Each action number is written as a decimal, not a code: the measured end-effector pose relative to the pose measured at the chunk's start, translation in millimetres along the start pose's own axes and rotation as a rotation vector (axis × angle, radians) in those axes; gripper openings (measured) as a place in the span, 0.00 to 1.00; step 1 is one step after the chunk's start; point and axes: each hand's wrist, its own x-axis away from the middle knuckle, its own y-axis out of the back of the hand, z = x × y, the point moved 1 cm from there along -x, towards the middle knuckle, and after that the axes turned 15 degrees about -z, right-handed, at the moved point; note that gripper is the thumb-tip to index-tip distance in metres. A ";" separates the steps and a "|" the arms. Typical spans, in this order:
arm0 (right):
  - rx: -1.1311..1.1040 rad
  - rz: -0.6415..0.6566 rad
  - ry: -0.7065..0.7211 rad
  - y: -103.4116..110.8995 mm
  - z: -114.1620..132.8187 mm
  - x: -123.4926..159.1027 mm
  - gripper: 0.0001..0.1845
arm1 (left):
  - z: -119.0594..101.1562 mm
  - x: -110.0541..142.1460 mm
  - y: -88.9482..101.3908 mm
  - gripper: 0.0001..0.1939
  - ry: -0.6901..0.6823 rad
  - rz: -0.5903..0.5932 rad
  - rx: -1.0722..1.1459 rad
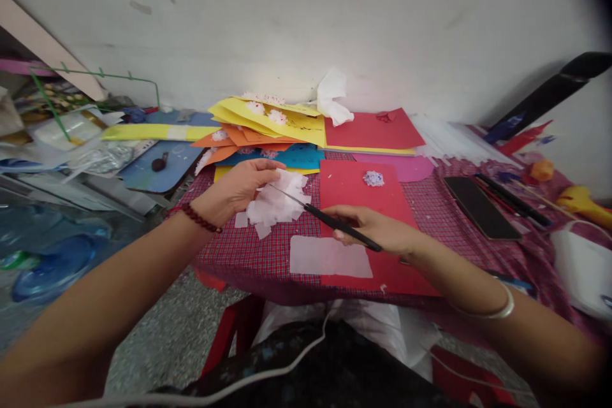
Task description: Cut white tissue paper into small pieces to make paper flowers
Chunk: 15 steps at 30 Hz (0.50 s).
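My left hand (249, 183) is above a loose pile of small white paper pieces (272, 207). Its thumb and fingers pinch a thin white piece of paper, which blends with the pile below. My right hand (366, 228) is closed round black-handled scissors (335, 222), seen nearly edge-on. Their thin metal blades point left, reaching close to the left fingertips over the pile. Beneath the right hand lies a red sheet (361, 172) with a small ball of white and purple bits (373, 178) on it. A whitish paper strip (329, 257) overlaps the sheet's near left part.
Yellow cards (291, 124), orange cards (248, 136) and blue cards are stacked at the back, next to another red sheet (370, 127). A dark phone (480, 207) and pens lie right. A white device (581, 268) stands at the right edge; a blue stool (162, 169) is left.
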 end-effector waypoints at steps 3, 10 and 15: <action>-0.005 0.000 -0.001 -1.4 1.1 -1.6 0.36 | 1.3 -1.9 -0.5 0.06 0.007 -0.015 0.011; 0.020 -0.030 0.021 7.7 -1.4 11.4 0.35 | 3.0 -5.8 6.7 0.07 -0.031 -0.026 0.074; 0.053 0.004 -0.001 10.0 -3.4 14.6 0.40 | 4.9 -5.4 6.4 0.07 -0.038 -0.033 0.054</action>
